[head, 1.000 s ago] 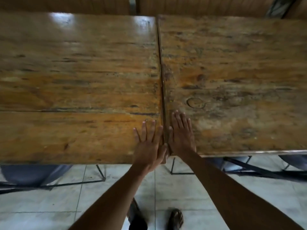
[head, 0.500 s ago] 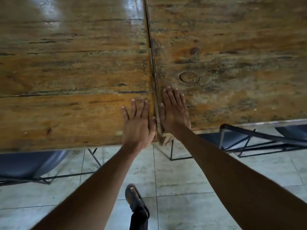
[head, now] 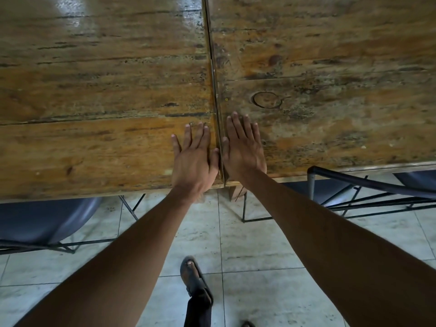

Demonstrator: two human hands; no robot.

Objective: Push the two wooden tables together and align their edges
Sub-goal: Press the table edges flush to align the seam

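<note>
Two worn wooden tables stand side by side, the left table (head: 94,95) and the right table (head: 330,79), meeting along a thin dark seam that runs up the middle. My left hand (head: 193,161) lies flat, fingers spread, on the left table's near right corner. My right hand (head: 244,149) lies flat on the right table's near left corner. The two thumbs almost touch across the seam. At the front, the left table's edge sits a little nearer to me than the right table's edge.
A blue chair seat (head: 42,223) is tucked under the left table. A black metal chair frame (head: 368,187) sticks out below the right table, with thin metal legs behind. The pale tiled floor (head: 247,244) lies below; a sandalled foot (head: 193,277) stands between my arms.
The view has tipped down and closer, so the tables' far edges left the frame. Both hands stay flat beside the seam. The foot has stepped forward.
</note>
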